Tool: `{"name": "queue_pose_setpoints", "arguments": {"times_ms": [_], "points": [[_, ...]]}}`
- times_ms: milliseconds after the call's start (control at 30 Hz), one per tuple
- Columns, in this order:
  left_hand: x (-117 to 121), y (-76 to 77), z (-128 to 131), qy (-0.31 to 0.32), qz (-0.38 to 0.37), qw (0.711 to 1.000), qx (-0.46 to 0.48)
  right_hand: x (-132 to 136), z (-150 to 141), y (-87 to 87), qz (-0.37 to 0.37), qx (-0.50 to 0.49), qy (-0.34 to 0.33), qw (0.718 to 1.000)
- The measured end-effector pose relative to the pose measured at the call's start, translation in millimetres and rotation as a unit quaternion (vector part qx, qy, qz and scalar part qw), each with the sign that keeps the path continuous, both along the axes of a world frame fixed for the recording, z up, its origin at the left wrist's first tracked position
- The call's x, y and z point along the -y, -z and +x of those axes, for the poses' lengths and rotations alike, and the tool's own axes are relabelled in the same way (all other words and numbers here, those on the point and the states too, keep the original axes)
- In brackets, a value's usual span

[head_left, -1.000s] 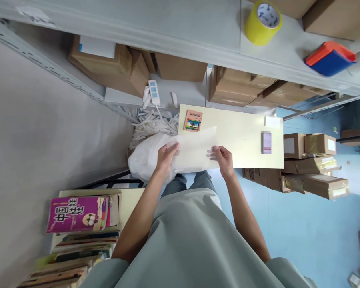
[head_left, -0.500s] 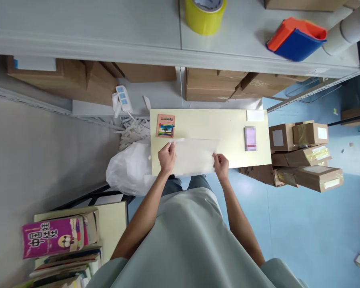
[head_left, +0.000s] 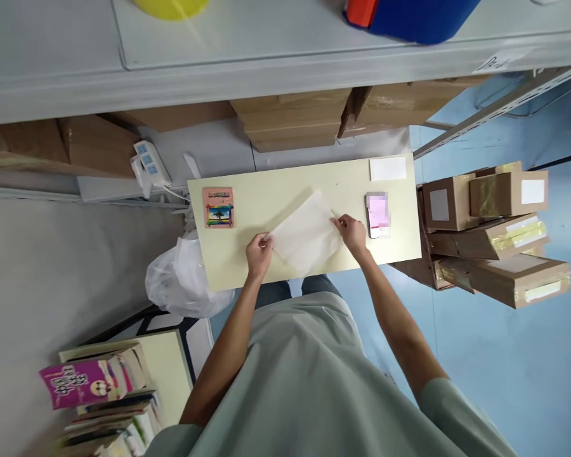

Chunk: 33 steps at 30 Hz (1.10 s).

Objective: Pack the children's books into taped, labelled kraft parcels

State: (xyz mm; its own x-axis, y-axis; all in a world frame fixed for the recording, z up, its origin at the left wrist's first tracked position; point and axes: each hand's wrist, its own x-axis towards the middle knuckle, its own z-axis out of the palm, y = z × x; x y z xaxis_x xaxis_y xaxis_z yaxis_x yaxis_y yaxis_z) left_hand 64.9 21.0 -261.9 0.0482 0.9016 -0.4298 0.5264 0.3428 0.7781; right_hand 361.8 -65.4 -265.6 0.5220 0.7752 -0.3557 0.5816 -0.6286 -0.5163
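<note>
A thin whitish translucent sheet (head_left: 307, 233) is stretched between my two hands over the pale yellow table (head_left: 276, 185). Pinched at its left edge is my left hand (head_left: 259, 255), thumb against fingers. My right hand (head_left: 351, 233) grips the right edge the same way. The sheet lies slanted, one corner toward the back and one toward me; whether it is a bag or a single layer I cannot tell. A small pink booklet (head_left: 219, 208) with a tree picture rests to the left. On the right lies a phone (head_left: 377, 214) with a pinkish screen.
A white slip (head_left: 387, 169) lies at the table's back right. Stacked cartons (head_left: 495, 266) stand to the right. A shelf edge (head_left: 247, 76) overhangs the back. To the left are a power strip (head_left: 152, 162), a white plastic bag (head_left: 185, 279) and books (head_left: 83, 384) on a side table.
The sheet has turned from lying square to slanting between my hands. My right hand has moved farther from my body. The whole view has shifted and tilted.
</note>
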Motion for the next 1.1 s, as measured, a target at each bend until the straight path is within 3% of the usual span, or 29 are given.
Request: {"name": "queue_pose_setpoints", "arguments": {"times_ms": [133,267,433,567,733,933,1100], "points": [[18,-2.5,-14,0.064,-0.068,0.994,-0.05,-46,22,13.6,-0.016,0.031,-0.116,0.993],[25,-2.6,-14,0.123,-0.115,0.983,-0.069,-83,23,17.9,-0.046,0.051,-0.209,0.976],[17,4.0,-3,0.135,-0.067,0.981,-0.121,-98,12,15.5,-0.072,0.068,-0.246,0.964],[-1,10.9,-5,0.114,-0.037,0.985,-0.126,-87,12,12.1,-0.096,0.086,-0.236,0.963],[-42,22.4,-4,0.033,-0.017,0.994,-0.098,-52,11,4.2,-0.121,0.095,-0.219,0.964],[-92,38.1,36,-0.037,0.042,0.998,-0.041,6,-19,3.3,-0.115,0.064,-0.176,0.976],[-106,47.5,64,-0.034,0.06,0.995,-0.066,32,-37,12.9,-0.11,0.031,-0.123,0.986]]}}
